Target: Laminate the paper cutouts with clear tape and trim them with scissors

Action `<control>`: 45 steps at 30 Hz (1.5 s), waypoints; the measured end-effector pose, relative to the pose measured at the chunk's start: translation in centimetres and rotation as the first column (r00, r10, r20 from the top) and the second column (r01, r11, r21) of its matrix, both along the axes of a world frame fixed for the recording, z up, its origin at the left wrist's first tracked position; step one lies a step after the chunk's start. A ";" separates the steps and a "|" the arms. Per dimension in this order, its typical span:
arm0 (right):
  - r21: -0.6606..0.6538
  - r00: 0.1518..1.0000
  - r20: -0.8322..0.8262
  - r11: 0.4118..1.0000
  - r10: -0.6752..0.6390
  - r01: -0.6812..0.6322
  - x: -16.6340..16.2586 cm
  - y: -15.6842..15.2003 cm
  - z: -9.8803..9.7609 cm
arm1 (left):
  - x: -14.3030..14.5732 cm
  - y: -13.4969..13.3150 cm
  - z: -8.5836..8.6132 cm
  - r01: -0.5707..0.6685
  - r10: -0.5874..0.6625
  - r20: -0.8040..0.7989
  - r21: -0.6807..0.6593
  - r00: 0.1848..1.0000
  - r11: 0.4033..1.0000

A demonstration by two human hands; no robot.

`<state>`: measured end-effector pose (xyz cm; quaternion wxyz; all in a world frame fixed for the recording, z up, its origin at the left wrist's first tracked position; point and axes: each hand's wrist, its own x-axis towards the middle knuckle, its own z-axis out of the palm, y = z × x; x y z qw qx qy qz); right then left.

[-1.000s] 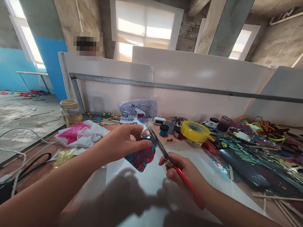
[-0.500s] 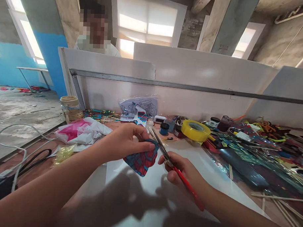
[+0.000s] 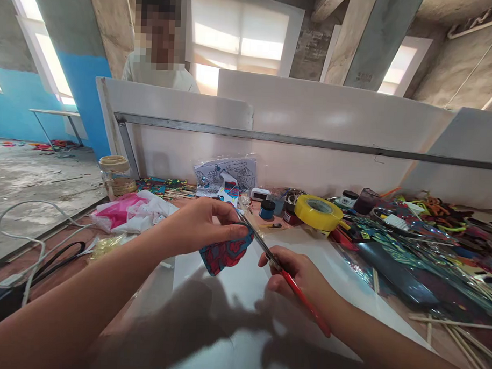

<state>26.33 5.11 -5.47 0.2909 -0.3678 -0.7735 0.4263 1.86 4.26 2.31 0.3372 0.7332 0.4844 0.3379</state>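
Observation:
Between thumb and fingers, my left hand (image 3: 206, 223) pinches a small patterned cutout (image 3: 225, 254) in red and blue with dark outlines. My right hand (image 3: 293, 269) grips a pair of scissors (image 3: 304, 302) with red handles. Their metal blades look nearly closed and lie along the cutout's right upper edge, close to my left fingertips. Both hands are raised over a white sheet (image 3: 241, 335) on the table and cast shadows on it. Part of the cutout is hidden behind my left thumb and fingers.
Yellow tape (image 3: 318, 211), a blue paint jar (image 3: 266, 209) and a line drawing (image 3: 230, 176) stand along the back. Thin sticks (image 3: 466, 343) and a dark bottle (image 3: 396, 273) lie right. A pink and white bag (image 3: 134, 210) is left. A person (image 3: 161, 74) is behind the white partition (image 3: 333, 112).
The scissor blades have come closer together. The cutout has tilted and risen slightly in my left hand. Behind the partition, the person has shifted a little to the right and up.

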 end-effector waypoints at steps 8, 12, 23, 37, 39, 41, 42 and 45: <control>-0.177 0.948 -0.317 0.980 0.030 -0.090 0.0 -0.6 -1.1 | -0.5 0.8 -0.3 0.089 -0.078 0.167 -0.054 0.983 0.995; -0.087 0.909 -0.417 0.995 0.001 -0.041 0.1 -0.7 -0.9 | 0.0 0.6 -1.2 0.243 -0.254 0.278 0.073 0.926 0.967; -0.047 0.926 -0.376 0.997 0.041 -0.063 -0.8 -2.3 -1.1 | 5.0 -2.4 -4.4 -0.281 0.184 0.386 0.214 0.904 0.935; -0.076 0.914 -0.404 0.995 0.028 -0.064 -1.2 -2.5 -1.8 | 5.4 -2.2 -6.0 -0.349 0.245 0.371 0.246 0.896 0.904; -0.066 0.924 -0.381 0.997 0.005 -0.032 -1.2 -2.4 -1.6 | 5.3 -2.1 -6.2 -0.379 0.288 0.358 0.214 0.888 0.900; -0.050 0.936 -0.352 0.999 -0.018 0.001 -1.2 -2.3 -1.4 | 5.2 -2.1 -6.4 -0.400 0.320 0.343 0.196 0.883 0.895; -0.043 0.941 -0.338 0.999 -0.026 0.013 -1.2 -2.3 -1.3 | 5.1 -2.1 -6.4 -0.404 0.325 0.337 0.196 0.883 0.893; -0.043 0.944 -0.327 0.999 -0.033 0.021 -1.1 -2.2 -1.1 | 5.0 -2.0 -6.3 -0.379 0.301 0.330 0.207 0.895 0.902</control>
